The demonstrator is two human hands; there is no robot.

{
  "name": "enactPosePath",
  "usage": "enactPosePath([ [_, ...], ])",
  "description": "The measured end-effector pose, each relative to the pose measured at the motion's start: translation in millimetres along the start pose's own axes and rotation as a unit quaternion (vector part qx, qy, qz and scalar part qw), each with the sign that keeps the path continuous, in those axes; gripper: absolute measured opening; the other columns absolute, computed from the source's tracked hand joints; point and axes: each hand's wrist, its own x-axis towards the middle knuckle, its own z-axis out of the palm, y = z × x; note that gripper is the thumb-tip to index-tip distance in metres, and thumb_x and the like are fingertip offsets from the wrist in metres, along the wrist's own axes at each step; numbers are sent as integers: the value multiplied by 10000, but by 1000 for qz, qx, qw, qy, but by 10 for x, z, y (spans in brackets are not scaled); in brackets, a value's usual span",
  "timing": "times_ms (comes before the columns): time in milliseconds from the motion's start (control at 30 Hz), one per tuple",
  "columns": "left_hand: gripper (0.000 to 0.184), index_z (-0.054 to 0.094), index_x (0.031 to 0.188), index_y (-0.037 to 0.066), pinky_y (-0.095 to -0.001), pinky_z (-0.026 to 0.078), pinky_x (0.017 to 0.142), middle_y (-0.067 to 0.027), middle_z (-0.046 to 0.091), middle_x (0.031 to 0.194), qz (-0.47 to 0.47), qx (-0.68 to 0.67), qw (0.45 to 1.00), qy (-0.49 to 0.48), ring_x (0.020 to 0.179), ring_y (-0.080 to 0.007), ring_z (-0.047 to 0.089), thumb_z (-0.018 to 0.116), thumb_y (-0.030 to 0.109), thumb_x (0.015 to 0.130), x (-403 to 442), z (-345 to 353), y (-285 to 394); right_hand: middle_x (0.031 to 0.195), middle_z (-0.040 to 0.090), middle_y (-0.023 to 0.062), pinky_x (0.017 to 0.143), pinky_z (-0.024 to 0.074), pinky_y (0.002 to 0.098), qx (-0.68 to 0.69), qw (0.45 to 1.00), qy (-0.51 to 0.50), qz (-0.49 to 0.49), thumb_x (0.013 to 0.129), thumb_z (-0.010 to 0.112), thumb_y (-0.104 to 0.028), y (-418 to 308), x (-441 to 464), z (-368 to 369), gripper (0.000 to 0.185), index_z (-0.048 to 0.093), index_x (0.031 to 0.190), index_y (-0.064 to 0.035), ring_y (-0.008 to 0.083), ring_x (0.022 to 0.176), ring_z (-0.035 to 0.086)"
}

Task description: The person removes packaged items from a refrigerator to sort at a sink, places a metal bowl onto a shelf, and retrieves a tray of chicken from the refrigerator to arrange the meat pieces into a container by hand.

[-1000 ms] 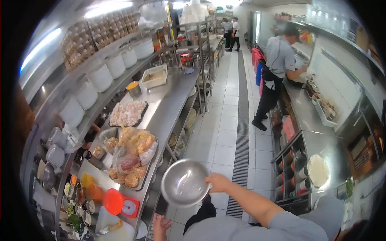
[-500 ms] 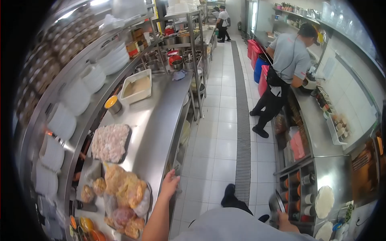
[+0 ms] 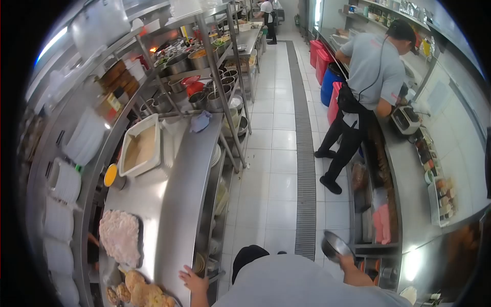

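Observation:
My right hand grips the rim of a round metal bowl, held tilted low at my right side above the floor. By the edge of the steel table is my left hand, fingers spread and holding nothing; whether it touches the edge I cannot tell. On that table, left of this hand, lie yellowish chicken pieces, partly cut off at the bottom of the view. Farther up the table sits a pale pink slab of raw meat.
A white tub with brown contents and a yellow-topped can stand on the table. Pots fill the rack ahead. At the right counter stands a co-worker; another person is far down the tiled aisle, which has a drain grate.
I have moved forward along the aisle, so the table, tub and co-worker appear nearer. The metal bowl in my right hand has swung forward and shows more of its inside.

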Motion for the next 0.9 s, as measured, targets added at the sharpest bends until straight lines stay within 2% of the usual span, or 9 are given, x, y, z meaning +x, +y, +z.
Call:
enactPosePath([
  [33, 1254, 51, 1651, 101, -676, 291, 1168, -360, 67, 1658, -46, 1, 999, -12, 1540, -542, 101, 855, 337, 718, 36, -93, 149, 609, 610, 118, 480, 449, 410, -99, 990, 8, -104, 777, 833, -511, -200, 705, 355, 541, 703, 730, 13, 228, 494, 577],
  [167, 1176, 139, 1645, 98, -684, 284, 1161, -392, 82, 1635, -165, -43, 985, -34, 1521, -569, 123, 840, 325, 729, 401, -361, 694, 774, 693, 106, 708, 519, 372, -37, 980, -88, -174, 757, 875, -451, -3360, 719, 241, 491, 755, 929, -7, 200, 767, 661],
  [300, 1139, 243, 1643, 169, -648, 124, 1223, -383, 94, 1643, -86, -39, 995, 32, 1529, -550, 101, 835, 426, 704, 1194, -691, 1429, 837, 712, 93, 738, 522, 347, 37, 971, -115, -209, 755, 895, -408, -5047, 734, 425, 466, 716, 935, -17, 189, 811, 664],
  [367, 1095, 251, 1620, 76, -691, 272, 1158, -427, 109, 1605, 217, -29, 945, 245, 1489, -599, 173, 834, 332, 729, 1726, -788, 2065, 846, 714, 88, 744, 524, 339, 54, 972, -110, -199, 752, 905, -376, -5705, 847, 349, 446, 699, 926, -21, 185, 813, 664],
  [567, 850, 337, 1566, 53, -482, 334, 1206, -280, 388, 1571, 541, -231, 808, -32, 1478, -457, 340, 764, 194, 845, 2646, -2000, 5442, 859, 705, 63, 704, 528, 346, 99, 959, -72, -255, 671, 953, -271, -6400, 1414, 319, 420, 673, 894, -52, 174, 814, 663],
  [633, 849, 314, 1594, 121, -446, 378, 1186, -241, 362, 1608, 611, -166, 773, -44, 1476, -418, 368, 752, 248, 878, 2709, -2271, 6380, 837, 689, 47, 693, 525, 334, 41, 951, 21, -307, 618, 970, -253, -6508, 1609, 237, 439, 676, 880, -59, 177, 788, 656],
  [733, 901, 235, 1635, 210, -465, 419, 1146, -266, 447, 1548, 640, -107, 759, -51, 1418, -455, 440, 747, 330, 903, 2829, -2308, 7515, 835, 673, 48, 686, 522, 318, 56, 942, 90, -320, 580, 978, -248, -6853, 1923, 97, 451, 679, 863, -65, 177, 756, 644],
  [800, 954, 154, 1656, 259, -475, 449, 1108, -269, 551, 1457, 609, -20, 755, -242, 1346, -473, 519, 741, 384, 915, 2839, -2414, 8134, 847, 668, 55, 685, 522, 314, 77, 951, 58, -295, 576, 977, -248, -7241, 2156, -58, 450, 682, 863, -65, 176, 747, 638],
  [900, 996, 96, 1662, 266, -467, 456, 1094, -250, 634, 1367, 589, -71, 753, -286, 1298, -465, 571, 746, 391, 918, 3037, -2263, 8732, 915, 665, 77, 721, 537, 327, 62, 946, 40, -316, 579, 966, -258, -7913, 2872, -138, 438, 704, 875, -69, 187, 772, 633],
])
